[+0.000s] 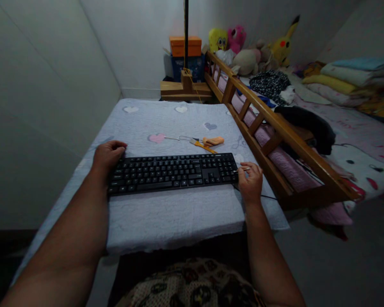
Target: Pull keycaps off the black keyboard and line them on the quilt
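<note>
A black keyboard lies across the cloth-covered table. My left hand rests at its upper left corner, fingers curled together; what they grip, if anything, is hidden. At the right end, my right hand pinches a thin, light stick, whose tip is over the number keys. Behind the keyboard lie an orange-yellow brush, a peach-coloured cloth or sponge-like item and a thin wire tool.
A wooden bed rail runs along the table's right side, with bedding and plush toys beyond. A wooden stand with a dark pole and an orange box are behind the table. A cable trails right of the keyboard.
</note>
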Available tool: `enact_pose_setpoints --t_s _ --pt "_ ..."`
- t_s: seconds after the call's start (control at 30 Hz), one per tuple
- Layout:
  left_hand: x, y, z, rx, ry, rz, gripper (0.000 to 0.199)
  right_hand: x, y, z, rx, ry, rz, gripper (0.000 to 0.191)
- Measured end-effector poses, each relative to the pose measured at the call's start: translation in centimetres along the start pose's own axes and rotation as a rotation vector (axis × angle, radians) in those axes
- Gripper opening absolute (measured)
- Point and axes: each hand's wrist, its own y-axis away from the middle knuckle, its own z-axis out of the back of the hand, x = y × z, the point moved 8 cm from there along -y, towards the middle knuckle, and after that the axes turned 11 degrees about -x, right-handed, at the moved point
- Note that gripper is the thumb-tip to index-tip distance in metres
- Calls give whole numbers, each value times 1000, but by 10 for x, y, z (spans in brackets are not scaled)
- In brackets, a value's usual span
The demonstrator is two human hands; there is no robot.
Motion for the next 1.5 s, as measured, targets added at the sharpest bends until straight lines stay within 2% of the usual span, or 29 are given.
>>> enact_pose_setpoints --t_s 0.53,1.3,1.5 --pt "-5 4 3 1 -4 27 40 1 1 2 -6 -21 -22 15" --pt "-2 3 1 11 10 15 41 11 4 -7 109 -63 26 15" --pt "-4 3 3 5 9 10 44 12 4 -7 99 -69 25 15"
